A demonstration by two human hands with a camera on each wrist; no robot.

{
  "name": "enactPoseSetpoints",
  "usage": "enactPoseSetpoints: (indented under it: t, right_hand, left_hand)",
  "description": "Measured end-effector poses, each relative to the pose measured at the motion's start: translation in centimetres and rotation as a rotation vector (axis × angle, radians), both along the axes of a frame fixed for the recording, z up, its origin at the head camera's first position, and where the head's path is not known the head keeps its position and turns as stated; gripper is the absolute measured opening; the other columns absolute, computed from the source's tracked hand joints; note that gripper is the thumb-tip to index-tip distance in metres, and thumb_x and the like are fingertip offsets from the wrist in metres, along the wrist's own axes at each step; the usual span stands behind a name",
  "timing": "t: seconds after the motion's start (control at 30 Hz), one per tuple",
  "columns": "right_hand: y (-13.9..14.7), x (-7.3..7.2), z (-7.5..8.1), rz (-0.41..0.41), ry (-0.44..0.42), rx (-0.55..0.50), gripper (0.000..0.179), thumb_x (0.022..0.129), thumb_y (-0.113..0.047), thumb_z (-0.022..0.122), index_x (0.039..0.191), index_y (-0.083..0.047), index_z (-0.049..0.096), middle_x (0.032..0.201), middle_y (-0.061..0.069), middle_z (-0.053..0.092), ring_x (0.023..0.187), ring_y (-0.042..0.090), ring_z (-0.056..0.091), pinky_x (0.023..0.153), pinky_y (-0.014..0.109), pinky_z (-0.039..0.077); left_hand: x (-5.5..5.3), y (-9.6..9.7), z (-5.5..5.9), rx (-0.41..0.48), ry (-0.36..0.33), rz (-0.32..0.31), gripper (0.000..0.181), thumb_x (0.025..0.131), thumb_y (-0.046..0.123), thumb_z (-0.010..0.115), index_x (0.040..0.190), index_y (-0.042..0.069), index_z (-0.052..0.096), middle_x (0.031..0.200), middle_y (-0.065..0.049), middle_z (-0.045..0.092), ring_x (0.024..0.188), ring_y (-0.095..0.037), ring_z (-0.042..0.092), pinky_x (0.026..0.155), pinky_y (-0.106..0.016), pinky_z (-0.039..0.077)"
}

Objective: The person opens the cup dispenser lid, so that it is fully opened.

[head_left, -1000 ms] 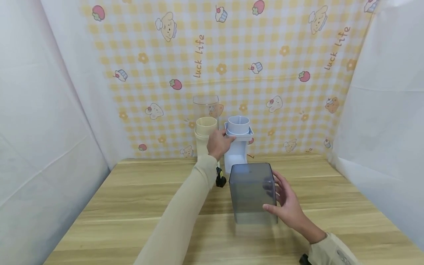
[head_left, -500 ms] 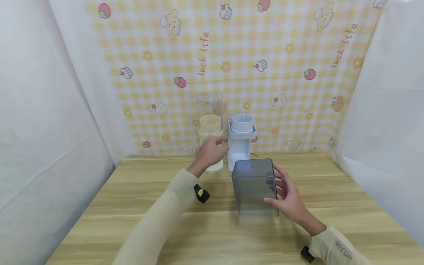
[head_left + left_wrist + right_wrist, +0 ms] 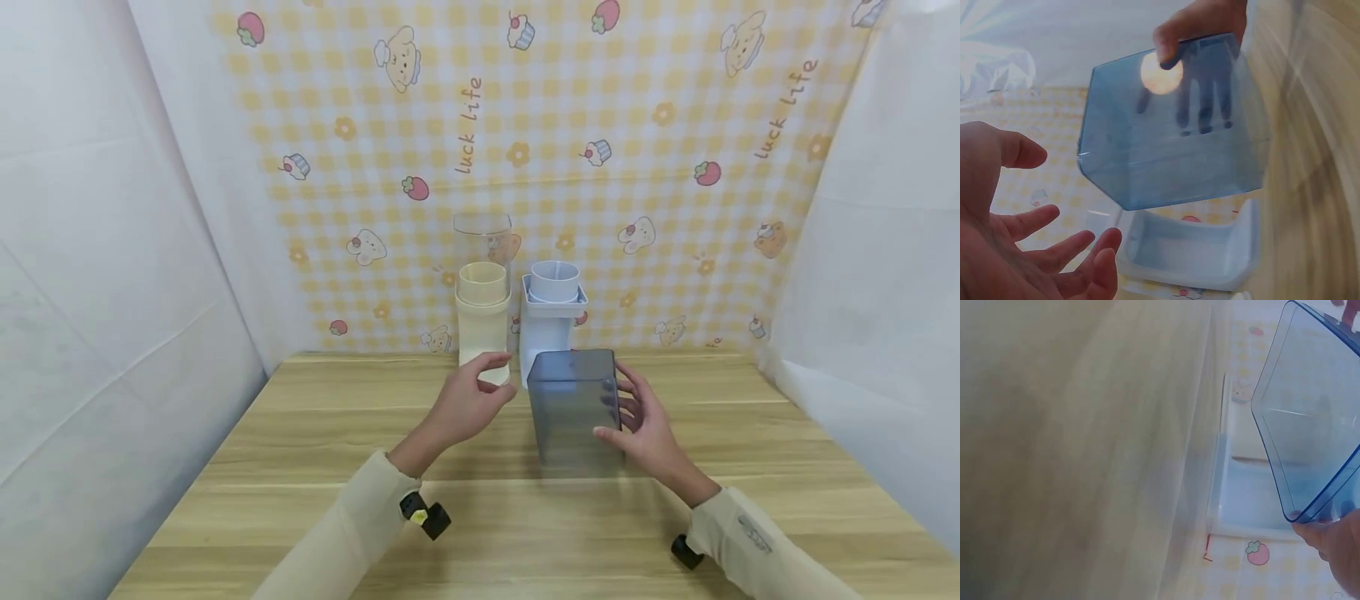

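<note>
My right hand point(image 3: 651, 429) grips a clear smoky-blue plastic box-shaped container point(image 3: 573, 417) by its right side, thumb in front and fingers behind. The container is held in front of the pale blue dispenser stand point(image 3: 546, 329) and hides its lower part. In the left wrist view, several fingers show through the wall of the container point(image 3: 1166, 150). My left hand point(image 3: 465, 407) hangs to the left of the container, fingers loosely bent and apart from it, with nothing held. The stand has a round cup-like top in a square rim.
A cream dispenser point(image 3: 482, 325) with a round cup stands left of the blue one, and a clear upright panel point(image 3: 482, 225) rises behind its cup. Both are near the back edge of the wooden table point(image 3: 337, 433). A yellow checked cloth point(image 3: 360, 167) hangs behind, with white sheets at the sides.
My left hand has come away from the blue stand's top, back and down toward me. My right hand keeps hold of the container, which has risen slightly in view.
</note>
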State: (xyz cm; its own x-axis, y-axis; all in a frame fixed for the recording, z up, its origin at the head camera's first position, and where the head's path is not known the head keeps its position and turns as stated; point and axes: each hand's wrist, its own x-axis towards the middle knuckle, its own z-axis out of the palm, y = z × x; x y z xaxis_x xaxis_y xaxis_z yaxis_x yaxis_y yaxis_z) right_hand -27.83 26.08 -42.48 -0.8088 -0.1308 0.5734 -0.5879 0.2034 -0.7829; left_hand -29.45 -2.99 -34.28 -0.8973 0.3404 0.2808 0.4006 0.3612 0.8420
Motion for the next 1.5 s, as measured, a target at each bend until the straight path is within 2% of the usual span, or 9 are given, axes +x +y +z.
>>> enactPoseSetpoints:
  t: [0.2, 0.4, 0.53, 0.63, 0.77, 0.9, 1.1, 1.3, 1.5]
  right_hand:
    - [-0.7, -1.6, -0.2, 0.001, -0.017, 0.014, 0.098, 0.076, 0.013, 0.077, 0.156, -0.010, 0.026, 0.132, 0.022, 0.044, 0.104, 0.011, 0.060, 0.083, 0.021, 0.052]
    - [-0.9, -3.1, -0.5, -0.022, -0.022, 0.038, 0.098, 0.075, 0.009, 0.080, 0.156, -0.011, 0.028, 0.126, 0.018, 0.046, 0.096, 0.019, 0.058, 0.075, 0.025, 0.051]
    - [-0.7, -3.8, -0.7, -0.032, -0.039, 0.057, 0.098, 0.076, 0.006, 0.081, 0.156, -0.013, 0.028, 0.126, 0.017, 0.045, 0.093, 0.022, 0.056, 0.074, 0.025, 0.051]
    - [-0.6, -4.4, -0.8, -0.050, -0.045, 0.073, 0.098, 0.075, 0.004, 0.082, 0.155, -0.014, 0.029, 0.126, 0.018, 0.046, 0.095, 0.023, 0.055, 0.075, 0.027, 0.050]
    - [-0.6, -4.9, -0.8, -0.088, -0.059, 0.110, 0.099, 0.074, -0.001, 0.085, 0.155, -0.017, 0.030, 0.128, 0.017, 0.047, 0.099, 0.026, 0.055, 0.079, 0.032, 0.050]
    - [-0.8, -5.2, -0.8, -0.104, -0.069, 0.162, 0.099, 0.075, -0.006, 0.086, 0.155, -0.018, 0.029, 0.132, 0.019, 0.046, 0.107, 0.030, 0.054, 0.088, 0.042, 0.049]
    - [-1.0, -6.0, -0.7, -0.094, -0.069, 0.197, 0.098, 0.076, -0.007, 0.085, 0.155, -0.016, 0.028, 0.138, 0.020, 0.043, 0.122, 0.034, 0.046, 0.095, 0.053, 0.042]
    - [-0.6, -6.8, -0.8, -0.064, -0.091, 0.177, 0.096, 0.079, -0.004, 0.082, 0.156, -0.013, 0.026, 0.138, 0.023, 0.042, 0.126, 0.042, 0.043, 0.096, 0.061, 0.041]
    - [0.3, -7.1, -0.8, -0.076, -0.090, 0.235, 0.093, 0.081, -0.005, 0.080, 0.156, -0.011, 0.025, 0.141, 0.025, 0.045, 0.126, 0.045, 0.045, 0.097, 0.068, 0.038]
  left_hand:
    - [-0.5, -0.6, -1.9, 0.049, -0.077, -0.013, 0.059, 0.093, 0.030, 0.068, 0.145, 0.011, 0.046, 0.144, -0.019, 0.050, 0.109, -0.034, 0.064, 0.083, -0.042, 0.056]
    - [-0.6, -0.8, -2.5, 0.065, -0.089, -0.004, 0.065, 0.093, 0.032, 0.068, 0.147, 0.010, 0.040, 0.149, -0.022, 0.043, 0.116, -0.038, 0.059, 0.085, -0.044, 0.055]
    - [-0.4, -1.0, -2.8, 0.072, -0.128, -0.008, 0.064, 0.094, 0.031, 0.068, 0.147, 0.009, 0.040, 0.150, -0.023, 0.041, 0.118, -0.039, 0.057, 0.087, -0.046, 0.054]
    - [-0.2, -1.1, -2.9, 0.074, -0.149, -0.007, 0.063, 0.094, 0.030, 0.068, 0.146, 0.010, 0.040, 0.150, -0.022, 0.041, 0.120, -0.039, 0.056, 0.087, -0.047, 0.054]
    - [0.1, -1.3, -3.0, 0.073, -0.142, -0.004, 0.061, 0.094, 0.030, 0.067, 0.145, 0.010, 0.041, 0.149, -0.022, 0.041, 0.120, -0.040, 0.056, 0.088, -0.048, 0.053]
    - [0.2, -1.5, -3.1, 0.076, -0.141, 0.000, 0.059, 0.095, 0.027, 0.067, 0.144, 0.009, 0.041, 0.148, -0.022, 0.042, 0.119, -0.040, 0.056, 0.088, -0.048, 0.054]
    - [0.4, -1.8, -3.2, 0.091, -0.155, 0.006, 0.058, 0.095, 0.026, 0.067, 0.144, 0.010, 0.042, 0.147, -0.021, 0.043, 0.119, -0.039, 0.056, 0.088, -0.048, 0.053]
    - [0.5, -2.2, -3.5, 0.077, -0.165, -0.008, 0.057, 0.093, 0.025, 0.068, 0.142, 0.011, 0.043, 0.147, -0.020, 0.043, 0.117, -0.038, 0.056, 0.085, -0.046, 0.054]
    - [0.7, -2.4, -3.5, 0.082, -0.161, -0.011, 0.057, 0.092, 0.021, 0.069, 0.142, 0.010, 0.043, 0.146, -0.020, 0.043, 0.116, -0.037, 0.056, 0.083, -0.045, 0.054]
